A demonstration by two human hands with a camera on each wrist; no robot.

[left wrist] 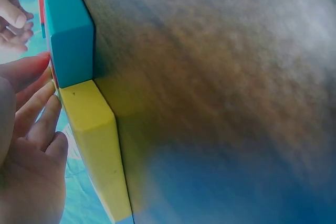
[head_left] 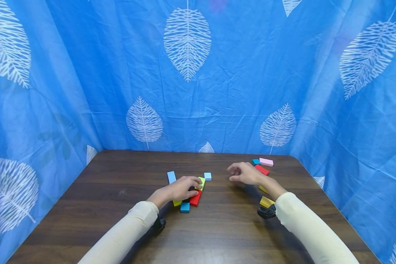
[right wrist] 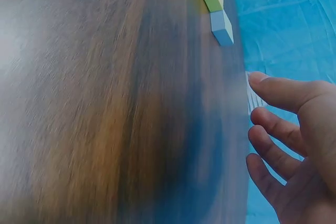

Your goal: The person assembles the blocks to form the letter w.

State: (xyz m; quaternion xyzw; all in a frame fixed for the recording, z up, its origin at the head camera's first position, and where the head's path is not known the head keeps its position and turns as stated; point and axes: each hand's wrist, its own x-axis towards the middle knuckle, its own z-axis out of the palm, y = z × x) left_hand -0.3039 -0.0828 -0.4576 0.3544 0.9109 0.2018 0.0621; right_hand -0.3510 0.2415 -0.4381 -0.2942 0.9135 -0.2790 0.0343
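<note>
On the left of the table, my left hand (head_left: pixel 184 187) reaches over a ring of coloured blocks, its fingers at the lime green block (head_left: pixel 202 182) and its thumb by the red block (head_left: pixel 195 198). A teal block (left wrist: pixel 72 38) and a yellow block (left wrist: pixel 94 145) stand end to end beside that hand. The long light blue block (head_left: pixel 172 176) lies just beyond it. Past the lime green block sits a small pale blue block (right wrist: pixel 222 28). My right hand (head_left: pixel 245 173) hovers over the table with loosely bent fingers and nothing between them.
Around the right forearm lie another red block (head_left: pixel 261 169), a pink block (head_left: pixel 266 161), a second teal block (head_left: pixel 256 161) and a yellow block (head_left: pixel 266 202). A dark wood table (head_left: pixel 217 234) carries everything. Blue leaf-patterned curtains (head_left: pixel 231 91) hang behind and at both sides.
</note>
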